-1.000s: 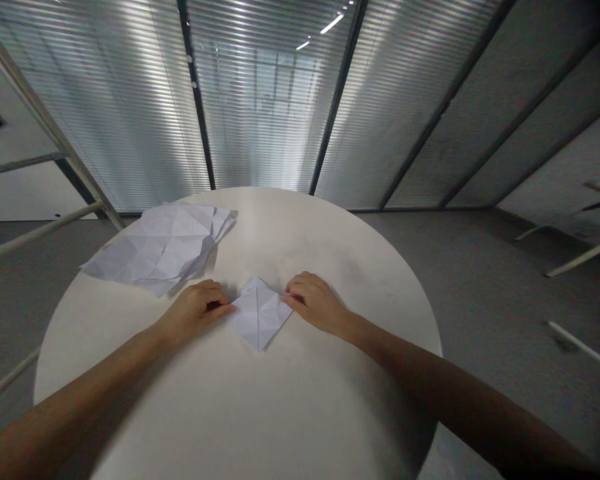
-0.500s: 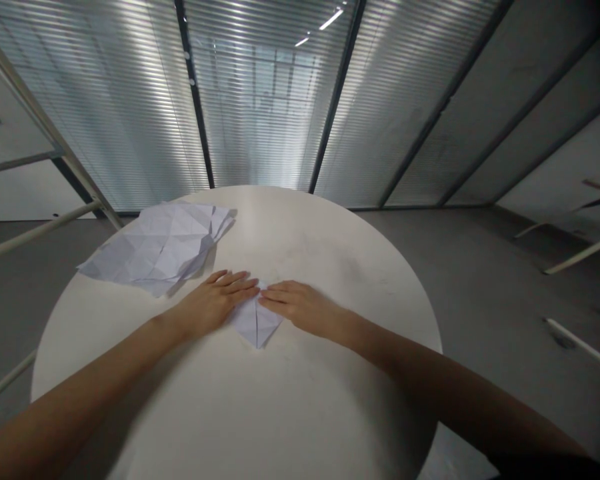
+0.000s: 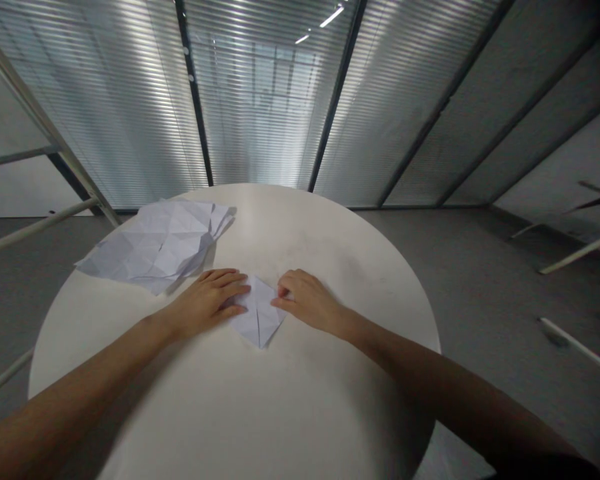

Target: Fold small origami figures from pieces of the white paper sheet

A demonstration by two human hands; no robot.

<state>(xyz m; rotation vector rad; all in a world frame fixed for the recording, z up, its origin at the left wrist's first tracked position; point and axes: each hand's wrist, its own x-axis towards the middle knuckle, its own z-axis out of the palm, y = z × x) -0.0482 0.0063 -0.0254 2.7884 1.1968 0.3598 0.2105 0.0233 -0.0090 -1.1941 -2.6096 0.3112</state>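
A small folded sheet of white paper (image 3: 261, 313) lies on the round white table, its point toward me and a seam running down its middle. Across its left side rests my left hand (image 3: 211, 299), open, the fingers lying flat and the thumb on the paper. My right hand (image 3: 305, 300) is at the right corner, fingers curled and thumb closed against them in a pinch at the paper's edge. Part of the paper's left side is hidden under my left hand.
Creased white sheets (image 3: 160, 243) lie at the table's far left. The round table (image 3: 280, 400) has a curved edge on every side. A metal frame (image 3: 45, 227) stands at left, slatted blinds (image 3: 265, 100) behind, and pale legs of furniture (image 3: 580, 253) at right.
Both hands have drawn apart from the paper's middle, baring its top point. My right hand has gone from flat fingers to a pinch at the right corner.
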